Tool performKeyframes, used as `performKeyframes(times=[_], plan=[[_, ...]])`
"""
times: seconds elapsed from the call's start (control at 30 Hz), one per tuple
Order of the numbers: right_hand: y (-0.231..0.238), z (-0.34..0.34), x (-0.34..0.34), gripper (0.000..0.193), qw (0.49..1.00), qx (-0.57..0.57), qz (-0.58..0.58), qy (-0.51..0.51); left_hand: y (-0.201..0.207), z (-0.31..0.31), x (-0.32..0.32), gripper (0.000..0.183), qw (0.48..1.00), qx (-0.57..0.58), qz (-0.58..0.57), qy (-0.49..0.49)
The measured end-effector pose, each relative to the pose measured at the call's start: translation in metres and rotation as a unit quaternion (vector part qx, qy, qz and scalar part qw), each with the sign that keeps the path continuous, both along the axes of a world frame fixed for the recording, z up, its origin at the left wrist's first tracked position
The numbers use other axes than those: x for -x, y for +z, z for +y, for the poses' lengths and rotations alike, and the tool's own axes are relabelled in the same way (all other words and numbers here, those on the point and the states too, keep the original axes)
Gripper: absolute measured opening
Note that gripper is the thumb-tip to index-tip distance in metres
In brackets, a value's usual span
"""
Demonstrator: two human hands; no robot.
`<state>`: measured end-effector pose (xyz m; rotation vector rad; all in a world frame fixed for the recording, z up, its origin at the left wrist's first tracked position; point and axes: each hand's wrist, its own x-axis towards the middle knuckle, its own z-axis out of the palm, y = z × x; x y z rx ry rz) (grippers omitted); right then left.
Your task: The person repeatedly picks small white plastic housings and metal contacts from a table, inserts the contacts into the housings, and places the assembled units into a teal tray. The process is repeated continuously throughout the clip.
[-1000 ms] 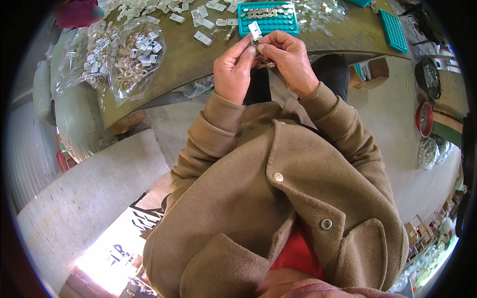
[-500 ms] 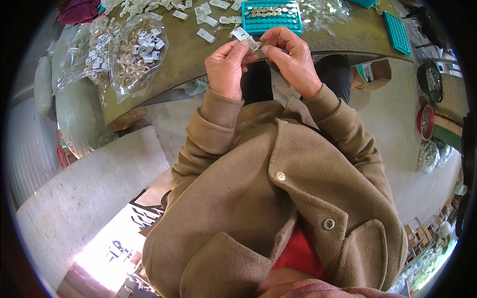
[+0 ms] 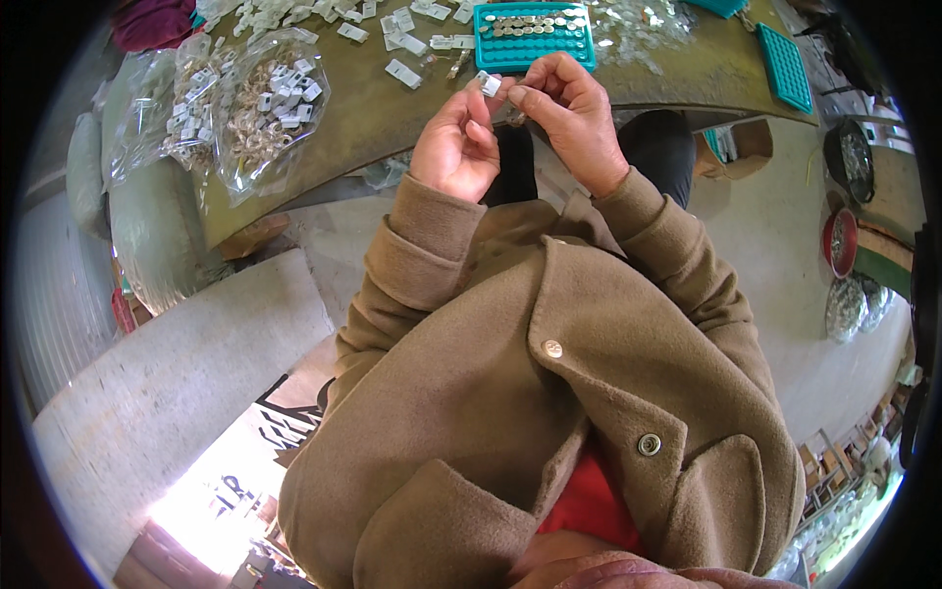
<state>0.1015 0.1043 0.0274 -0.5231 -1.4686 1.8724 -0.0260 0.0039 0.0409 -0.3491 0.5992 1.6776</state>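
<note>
Above the near edge of the table, my two hands are close together. My left hand has its palm partly turned up and its fingers curled. At its fingertips is a small white plastic piece. Thumb and forefinger pinched, my right hand works right beside that piece; what it grips is too small to name. Just beyond the fingers lies a teal tray with small round metallic pieces in its far rows. Several white rectangular tags lie loose left of the tray.
Clear plastic bags of white tags and beige cords sit at the table's left. Loose clear pieces are heaped right of the tray. A second teal tray is at the right edge, above an open cardboard box. A red bowl stands farther right.
My left hand has turned its palm upward and its fingers have curled. The white piece has tilted and shifted slightly right and down. My right hand stays pinched beside it.
</note>
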Motion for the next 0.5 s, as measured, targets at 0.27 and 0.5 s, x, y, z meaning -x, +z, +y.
performKeyframes(times=[0.27, 0.5], plan=[[0.001, 0.022, -0.017, 0.012, 0.976, -0.168, -0.139, 0.002, -0.002, 0.01, -0.002, 0.024, 0.978, 0.065, 0.191, -0.056], [-0.004, 0.08, -0.022, 0.014, 0.93, -0.25, -0.231, -0.141, -0.001, 0.019, -0.004, 0.023, 0.946, 0.053, 0.307, -0.094]])
